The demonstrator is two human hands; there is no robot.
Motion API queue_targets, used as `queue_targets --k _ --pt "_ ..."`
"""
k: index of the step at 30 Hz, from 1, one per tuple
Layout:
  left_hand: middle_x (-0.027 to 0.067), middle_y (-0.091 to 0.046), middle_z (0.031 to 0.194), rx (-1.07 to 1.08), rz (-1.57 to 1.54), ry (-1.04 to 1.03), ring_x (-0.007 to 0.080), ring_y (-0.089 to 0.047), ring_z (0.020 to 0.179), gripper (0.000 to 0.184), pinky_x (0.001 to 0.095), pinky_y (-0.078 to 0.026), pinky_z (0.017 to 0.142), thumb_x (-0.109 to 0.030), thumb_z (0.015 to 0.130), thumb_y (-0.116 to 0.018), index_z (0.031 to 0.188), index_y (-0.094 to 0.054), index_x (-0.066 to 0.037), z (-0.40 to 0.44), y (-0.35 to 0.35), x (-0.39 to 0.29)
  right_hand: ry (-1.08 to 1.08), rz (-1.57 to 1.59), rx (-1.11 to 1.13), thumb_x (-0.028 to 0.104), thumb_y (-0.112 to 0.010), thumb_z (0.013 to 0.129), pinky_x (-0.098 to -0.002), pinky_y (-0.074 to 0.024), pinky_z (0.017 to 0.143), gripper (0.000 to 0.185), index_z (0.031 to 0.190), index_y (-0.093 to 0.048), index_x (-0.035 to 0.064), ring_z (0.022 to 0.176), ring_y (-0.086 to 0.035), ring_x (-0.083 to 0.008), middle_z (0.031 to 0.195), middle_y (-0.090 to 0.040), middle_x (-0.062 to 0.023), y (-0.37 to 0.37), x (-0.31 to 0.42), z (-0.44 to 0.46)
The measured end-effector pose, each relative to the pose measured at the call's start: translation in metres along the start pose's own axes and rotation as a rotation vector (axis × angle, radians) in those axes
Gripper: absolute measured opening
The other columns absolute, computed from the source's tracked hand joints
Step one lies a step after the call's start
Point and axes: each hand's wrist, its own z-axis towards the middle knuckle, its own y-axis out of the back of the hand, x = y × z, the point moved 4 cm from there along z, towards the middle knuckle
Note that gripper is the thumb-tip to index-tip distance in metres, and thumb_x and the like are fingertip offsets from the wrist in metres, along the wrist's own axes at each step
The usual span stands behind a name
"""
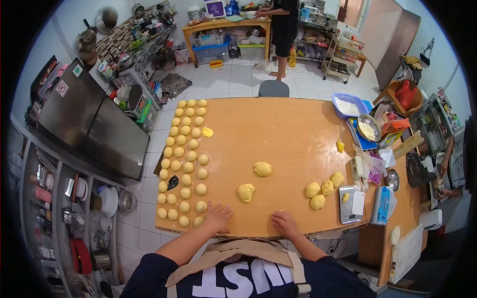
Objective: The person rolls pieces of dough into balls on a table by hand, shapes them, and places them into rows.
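My left hand (218, 217) lies on the table near its front edge, fingers spread, with nothing visible in it. Just left of it are rows of small round dough balls (185, 193). My right hand (285, 223) rests at the front edge with its fingers curled in; anything under them is hidden. Between and beyond my hands sit two larger yellow dough lumps, a nearer rough one (245, 192) and a farther smoother one (263, 169). Several more dough lumps (327, 187) are grouped to the right, beside a kitchen scale (351, 204) bearing a small yellow piece.
A blue basket of white flour (347, 106) and a metal bowl (369, 127) stand at the back right. Tissues (382, 205) lie right of the scale. A dark stool (274, 89) is behind the table. One person (284, 30) stands at the back, another (454, 169) at right.
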Motion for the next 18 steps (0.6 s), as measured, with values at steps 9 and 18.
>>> queue_targets --k 9,18 --pt "0.0029 -0.024 0.162 -0.029 -0.012 -0.013 0.0296 -0.019 0.150 0.093 0.0718 -0.001 0.113 -0.064 0.079 -0.066 0.154 -0.030 -0.023 0.002 0.001 0.000 -0.345 -0.078 -0.200 0.015 -0.077 0.075 -0.0432 -0.0491 0.092 0.029 0.100 -0.067 0.0045 0.102 -0.060 -0.0358 0.105 -0.064 -0.0137 0.002 0.003 0.071" --pt "0.0038 -0.026 0.162 -0.039 -0.001 -0.018 0.0292 -0.020 0.149 0.091 0.0704 0.000 0.114 -0.064 0.080 -0.065 0.154 -0.031 -0.023 0.002 0.001 0.000 -0.259 -0.031 -0.076 0.012 -0.077 0.077 -0.0417 -0.0511 0.088 0.020 0.094 -0.068 0.0057 0.104 -0.060 -0.0328 0.102 -0.065 -0.0129 0.013 -0.020 -0.005"
